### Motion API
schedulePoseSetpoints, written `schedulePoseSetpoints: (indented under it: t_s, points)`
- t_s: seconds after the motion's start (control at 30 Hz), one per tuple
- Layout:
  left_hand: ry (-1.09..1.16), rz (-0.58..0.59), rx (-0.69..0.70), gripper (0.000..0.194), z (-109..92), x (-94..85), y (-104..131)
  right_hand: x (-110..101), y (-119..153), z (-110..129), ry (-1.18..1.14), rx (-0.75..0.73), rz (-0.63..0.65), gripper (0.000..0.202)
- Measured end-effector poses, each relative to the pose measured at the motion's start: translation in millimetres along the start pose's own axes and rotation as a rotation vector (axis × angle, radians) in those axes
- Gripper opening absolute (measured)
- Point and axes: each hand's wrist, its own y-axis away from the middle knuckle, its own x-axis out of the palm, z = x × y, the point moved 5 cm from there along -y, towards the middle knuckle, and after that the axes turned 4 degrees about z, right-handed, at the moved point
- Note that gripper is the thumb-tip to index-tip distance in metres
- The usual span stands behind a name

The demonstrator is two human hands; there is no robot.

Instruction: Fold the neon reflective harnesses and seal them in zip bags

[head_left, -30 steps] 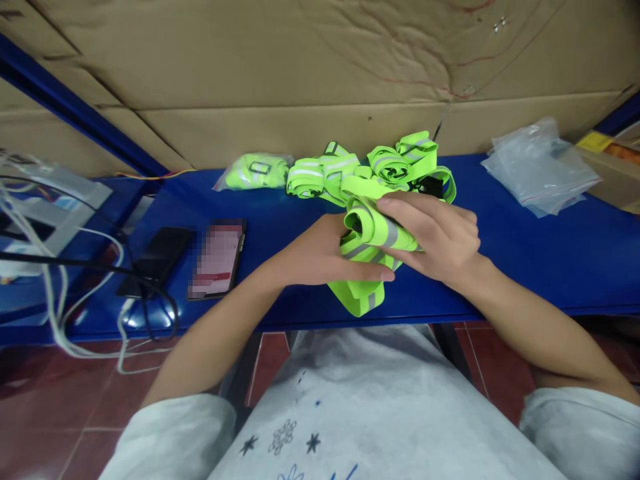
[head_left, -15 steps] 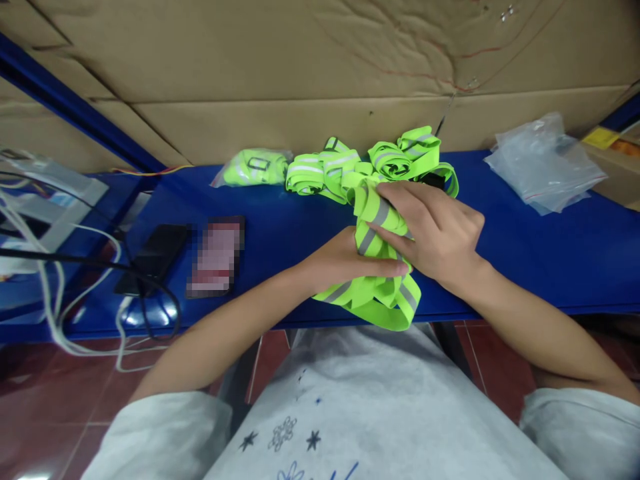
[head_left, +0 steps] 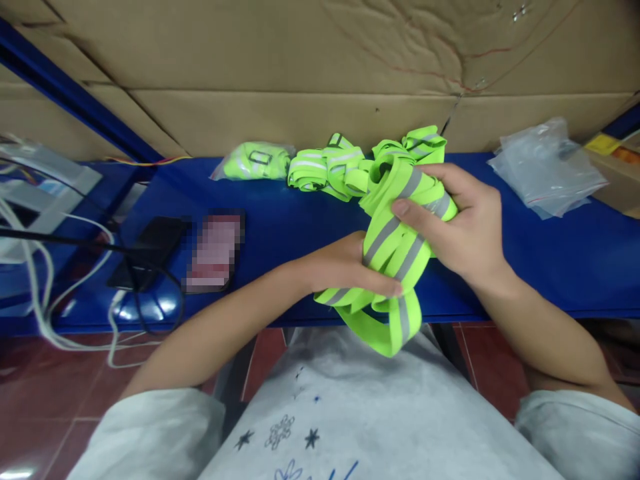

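Note:
A neon-yellow reflective strap (head_left: 400,247) with grey stripes is bunched between my two hands, above the front of the blue table. My left hand (head_left: 357,267) is closed round its lower part, thumb across the front, the other fingers hidden behind. At the upper right, my right hand (head_left: 463,217) grips the folded layers with its thumb on top. One loop hangs below my left thumb. Behind the hands lie rolled reflective straps (head_left: 327,170), partly covered by the held one. To their left is a clear bag (head_left: 257,162) with a similar strap and a buckle inside.
Clear plastic bags (head_left: 545,170) lie at the back right of the blue table (head_left: 280,227), near a cardboard box (head_left: 620,170). On the left are a phone (head_left: 215,253), a black device (head_left: 150,250) and white cables (head_left: 45,293). A cardboard wall (head_left: 280,53) stands behind.
My right hand has turned and moved slightly right, its thumb now showing on the strap. The strap's layers are spread wider, and the loop hangs lower.

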Motion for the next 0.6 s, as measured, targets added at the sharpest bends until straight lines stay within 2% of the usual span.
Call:
schedulePoseSetpoints:
  t_s: [0.07, 0.13, 0.23, 0.33, 0.43, 0.5, 0.6]
  points:
    - [0.182, 0.115, -0.01, 0.039, 4.0, 17.6, -1.4, 0.3, 4.5, 3.8, 0.082, -0.069, -0.05, 0.035]
    - [0.363, 0.157, 0.0, 0.043, 7.3, 32.9, -2.5, 2.8, 9.4, 6.8, 0.215, -0.165, -0.06, 0.038]
    - [0.557, 0.039, -0.032, 0.044, 17.9, 44.1, -4.0, 8.3, 13.8, 2.6, 0.352, -0.242, 0.014, 0.043]
    - [0.651, -0.07, -0.09, 0.044, 30.2, 48.6, -4.1, 10.3, 13.0, -3.2, 0.39, -0.273, 0.057, 0.045]
    - [0.619, -0.138, -0.093, 0.043, 35.7, 46.2, -3.9, 8.1, 8.9, 2.1, 0.408, -0.329, 0.033, 0.044]
    - [0.518, -0.14, -0.07, 0.041, 32.9, 40.4, -4.0, 1.5, 5.6, 9.2, 0.364, -0.341, -0.019, 0.04]
    - [0.242, -0.117, 0.019, 0.036, 17.4, 22.1, -4.5, -13.5, 0.1, 11.4, 0.202, -0.237, -0.091, 0.034]
